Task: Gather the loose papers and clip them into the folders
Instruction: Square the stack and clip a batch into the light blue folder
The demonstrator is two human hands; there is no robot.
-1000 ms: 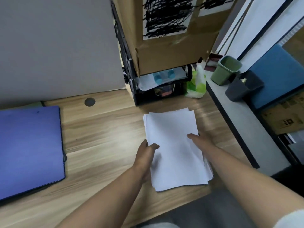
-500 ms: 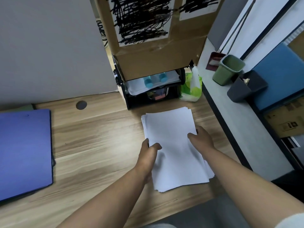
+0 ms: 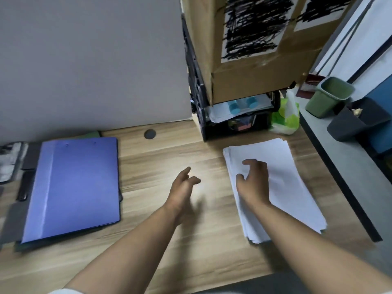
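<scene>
Both hands have let go of the paper stack since half a second ago, and the view has swung left so more of the folder shows. The blue folder (image 3: 74, 185) lies closed and flat at the left of the tabletop (image 3: 159, 240), well apart from the papers. The left hand (image 3: 184, 185) is now over bare wood between folder and stack, fingers loosely extended, holding nothing. The right hand (image 3: 253, 181) is over the left part of the paper stack (image 3: 284, 177), fingers spread and half-curled with no sheet in its grip; whether the fingertips touch the top sheet cannot be told.

The step in hand looks like fetching the folder. It would go best if the left hand drew the folder in beside the stack and opened it while the right hand kept the sheets squared, since their edges are fanned at the near corner.

By count: one blue folder in plain view – a dark edge beneath it may be a second, though that is unclear – one stack, its sheets too many to count, and two hands.
</scene>
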